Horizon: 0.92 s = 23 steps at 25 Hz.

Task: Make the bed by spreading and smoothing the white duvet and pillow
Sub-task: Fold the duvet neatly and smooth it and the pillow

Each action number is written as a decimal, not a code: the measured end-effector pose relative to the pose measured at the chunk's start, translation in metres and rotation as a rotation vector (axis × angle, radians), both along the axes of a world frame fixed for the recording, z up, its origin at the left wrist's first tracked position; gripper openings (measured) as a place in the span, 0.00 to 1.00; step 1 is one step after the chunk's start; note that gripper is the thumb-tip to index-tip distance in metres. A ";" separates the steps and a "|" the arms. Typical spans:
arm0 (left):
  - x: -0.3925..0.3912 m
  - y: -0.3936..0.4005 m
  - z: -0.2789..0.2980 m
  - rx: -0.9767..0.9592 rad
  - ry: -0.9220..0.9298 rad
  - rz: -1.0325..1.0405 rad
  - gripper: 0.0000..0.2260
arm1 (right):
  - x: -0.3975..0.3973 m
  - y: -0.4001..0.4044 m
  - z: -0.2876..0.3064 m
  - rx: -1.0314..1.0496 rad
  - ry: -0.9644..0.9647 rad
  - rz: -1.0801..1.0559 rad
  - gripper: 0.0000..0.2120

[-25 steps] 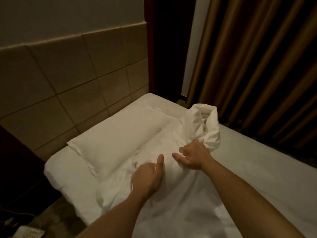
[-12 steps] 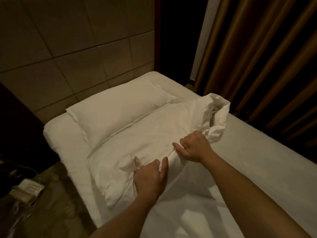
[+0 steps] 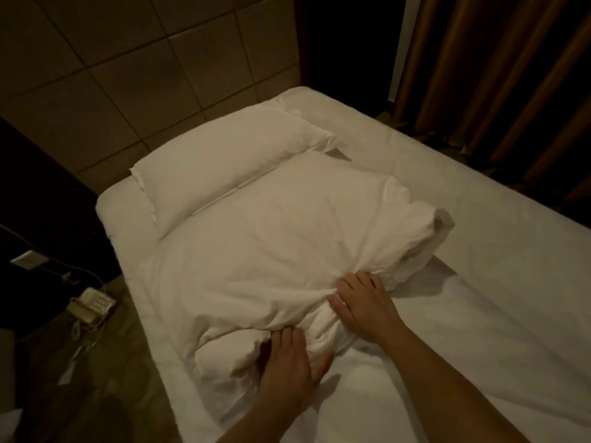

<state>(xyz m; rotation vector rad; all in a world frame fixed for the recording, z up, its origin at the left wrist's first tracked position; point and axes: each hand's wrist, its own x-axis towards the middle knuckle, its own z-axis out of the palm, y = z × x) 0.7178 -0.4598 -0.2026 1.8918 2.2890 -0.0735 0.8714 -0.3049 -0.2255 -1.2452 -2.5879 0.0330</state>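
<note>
White duvet [image 3: 271,251] lies bunched just beyond both hands, far of them toward the pillow [image 3: 220,161]; left hand [image 3: 287,366] and right hand [image 3: 364,305] clutch its near edge.

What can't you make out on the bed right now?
- Left hand fingertips: head view, buried in duvet folds.
- Bed foot end: cut off by the frame's lower and right edges.
- Telephone keys on the floor: too small and dim.
- Right hand grip: fingers curl into cloth.
</note>
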 end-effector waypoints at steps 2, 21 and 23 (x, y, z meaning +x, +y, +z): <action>0.008 -0.004 0.015 -0.018 -0.061 0.032 0.30 | 0.005 0.002 0.012 -0.014 -0.021 0.041 0.24; -0.024 0.043 -0.037 -0.015 -0.087 0.326 0.34 | 0.014 0.093 -0.020 -0.081 -0.145 -0.261 0.38; -0.024 0.043 -0.038 -0.038 -0.085 0.310 0.34 | 0.014 0.091 -0.025 -0.116 -0.180 -0.303 0.38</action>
